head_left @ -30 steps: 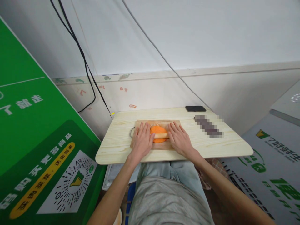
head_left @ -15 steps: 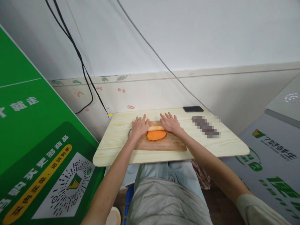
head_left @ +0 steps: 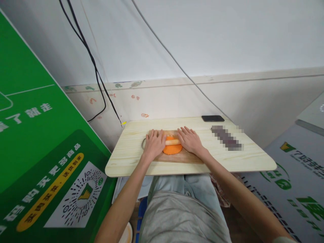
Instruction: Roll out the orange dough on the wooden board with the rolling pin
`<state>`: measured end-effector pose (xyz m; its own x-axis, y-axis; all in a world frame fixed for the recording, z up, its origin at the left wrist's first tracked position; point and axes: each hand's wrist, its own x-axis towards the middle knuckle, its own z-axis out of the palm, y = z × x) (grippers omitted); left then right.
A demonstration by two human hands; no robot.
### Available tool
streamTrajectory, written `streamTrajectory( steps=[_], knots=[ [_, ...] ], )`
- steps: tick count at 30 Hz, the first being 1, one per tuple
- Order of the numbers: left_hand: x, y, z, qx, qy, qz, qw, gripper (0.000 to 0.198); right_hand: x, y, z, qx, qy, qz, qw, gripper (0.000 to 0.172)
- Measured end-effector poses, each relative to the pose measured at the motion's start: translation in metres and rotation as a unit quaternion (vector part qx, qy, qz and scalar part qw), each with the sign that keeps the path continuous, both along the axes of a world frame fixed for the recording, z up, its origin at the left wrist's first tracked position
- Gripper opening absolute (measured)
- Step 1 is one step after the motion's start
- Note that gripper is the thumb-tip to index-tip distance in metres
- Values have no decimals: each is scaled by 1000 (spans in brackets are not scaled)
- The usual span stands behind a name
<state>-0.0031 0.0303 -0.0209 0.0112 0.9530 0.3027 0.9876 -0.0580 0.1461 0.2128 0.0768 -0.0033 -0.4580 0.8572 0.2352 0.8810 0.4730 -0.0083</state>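
A flat piece of orange dough [head_left: 172, 149] lies on a brown wooden board [head_left: 187, 157] on a pale wooden table [head_left: 227, 161]. A light wooden rolling pin [head_left: 172, 142] lies across the dough. My left hand [head_left: 154, 144] presses on the pin's left end with its fingers stretched flat. My right hand [head_left: 190, 140] presses on the right end, fingers also flat and spread. The hands hide both ends of the pin.
A black phone [head_left: 213, 118] lies at the table's far right corner, and a blurred-out dark strip [head_left: 227, 137] lies to the right of the board. A large green sign [head_left: 37, 158] leans on the left. Black cables [head_left: 96, 72] hang on the wall behind.
Both hands rolled the pin from the dough's middle to the board's far edge, then back toward me onto the dough's far half.
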Motion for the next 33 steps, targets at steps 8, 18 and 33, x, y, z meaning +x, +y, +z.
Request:
streamTrajectory(
  steps=[8, 18, 33],
  knots=[
    [6, -34, -7, 30, 11, -24, 999, 60, 6, -39, -7, 54, 28, 12, 998, 63],
    [13, -70, -16, 53, 24, -22, 998, 63, 15, -80, -19, 95, 33, 22, 995, 61],
    [5, -45, -8, 27, -5, -36, 999, 65, 13, -54, -14, 51, 39, 23, 998, 67]
  ],
)
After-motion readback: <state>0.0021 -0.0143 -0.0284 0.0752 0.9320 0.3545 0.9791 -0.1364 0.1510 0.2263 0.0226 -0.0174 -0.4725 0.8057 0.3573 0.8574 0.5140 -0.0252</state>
